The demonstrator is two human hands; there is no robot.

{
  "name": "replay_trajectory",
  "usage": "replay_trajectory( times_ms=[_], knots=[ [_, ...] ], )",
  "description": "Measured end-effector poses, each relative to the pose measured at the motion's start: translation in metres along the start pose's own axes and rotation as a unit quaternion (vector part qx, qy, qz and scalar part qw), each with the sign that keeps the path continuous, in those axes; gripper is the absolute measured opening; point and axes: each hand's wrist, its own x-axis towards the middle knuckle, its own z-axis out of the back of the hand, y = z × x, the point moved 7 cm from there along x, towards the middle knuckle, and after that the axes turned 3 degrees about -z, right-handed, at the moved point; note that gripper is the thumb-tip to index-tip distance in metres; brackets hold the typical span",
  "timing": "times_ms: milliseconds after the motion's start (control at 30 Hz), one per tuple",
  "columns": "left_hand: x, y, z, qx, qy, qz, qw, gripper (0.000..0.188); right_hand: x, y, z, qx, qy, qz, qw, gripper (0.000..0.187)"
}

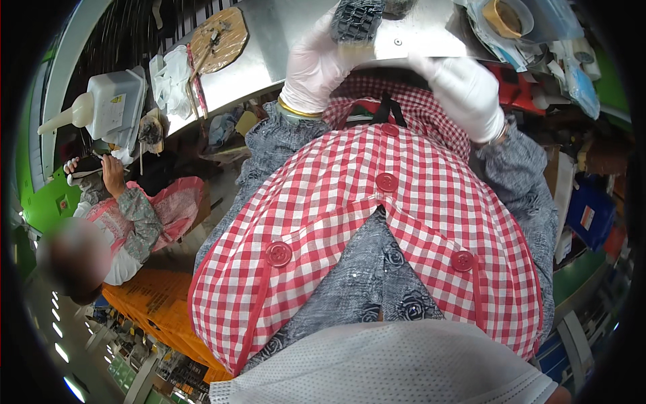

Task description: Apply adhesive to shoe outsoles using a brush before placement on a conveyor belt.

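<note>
My left hand (316, 71), in a white glove, is closed on a dark part with a raised grid pattern (356, 21) at the top middle. That part is held over the metal tabletop and is cut off by the upper edge of the view. At the table's front edge, to the right, my gloved right hand (465, 94) has its fingers drawn together. Its fingertips are blurred and point toward the left hand; what they pinch, if anything, cannot be made out. Another dark piece (398, 7) lies just beyond the gridded part, mostly out of view.
On the metal table (252, 67) sit a round brown board (219, 40) with dark residue and a crumpled white cloth (171, 84). A translucent container (118, 101) stands farther left. At right are a tub (508, 19) and plastic bags. Another person (128, 222) works at left.
</note>
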Motion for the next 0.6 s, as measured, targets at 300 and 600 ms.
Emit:
replay_trajectory(
  times_ms=[300,600],
  knots=[
    [0.002,0.001,-0.003,0.006,0.062,0.039,0.997,0.043,-0.005,-0.029,-0.002,0.000,-0.019,-0.030,0.999,0.046],
    [0.002,-0.008,0.016,0.104,0.015,0.014,0.994,0.046,0.007,-0.013,0.001,0.007,-0.046,-0.034,0.998,0.038]
  ],
)
